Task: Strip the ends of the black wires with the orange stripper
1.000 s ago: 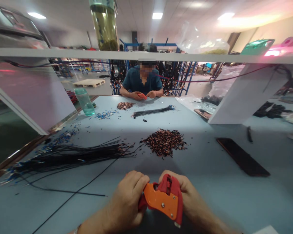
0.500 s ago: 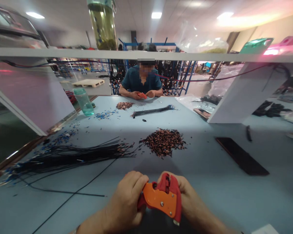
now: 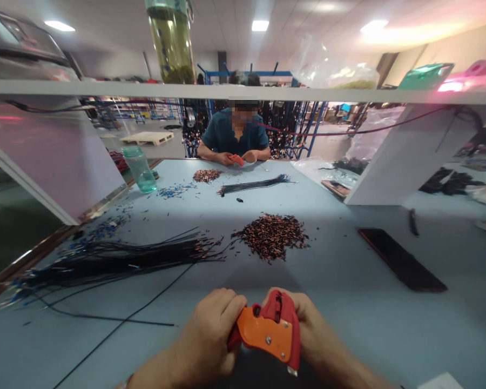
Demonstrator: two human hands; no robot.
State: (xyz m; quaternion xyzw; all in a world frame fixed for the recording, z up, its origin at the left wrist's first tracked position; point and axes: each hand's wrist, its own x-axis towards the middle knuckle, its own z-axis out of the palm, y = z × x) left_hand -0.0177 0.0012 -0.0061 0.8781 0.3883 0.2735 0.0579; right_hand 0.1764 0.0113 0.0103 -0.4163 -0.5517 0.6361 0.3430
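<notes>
An orange and red wire stripper [image 3: 267, 334] is held low in front of me, above the near side of the table. My left hand [image 3: 215, 329] is closed around its left end, where the red handles show. At the other end, my right hand [image 3: 308, 319] is closed against the red head, with most of its fingers hidden behind the tool. No wire can be made out in the tool. To the left lies a bundle of black wires [image 3: 121, 262] with blue ends. A heap of short black and copper offcuts [image 3: 272, 236] sits just beyond my hands.
A dark phone [image 3: 400, 259] lies at right. Across the table a co-worker [image 3: 235, 132] holds a similar red tool near a smaller wire bundle [image 3: 253, 185]. A green bottle [image 3: 140, 170] stands at the left edge. A white shelf [image 3: 243, 92] spans overhead on side panels.
Both hands and the wire stripper stay nearly in place, with only a very slight shift. Everything on the table lies as before.
</notes>
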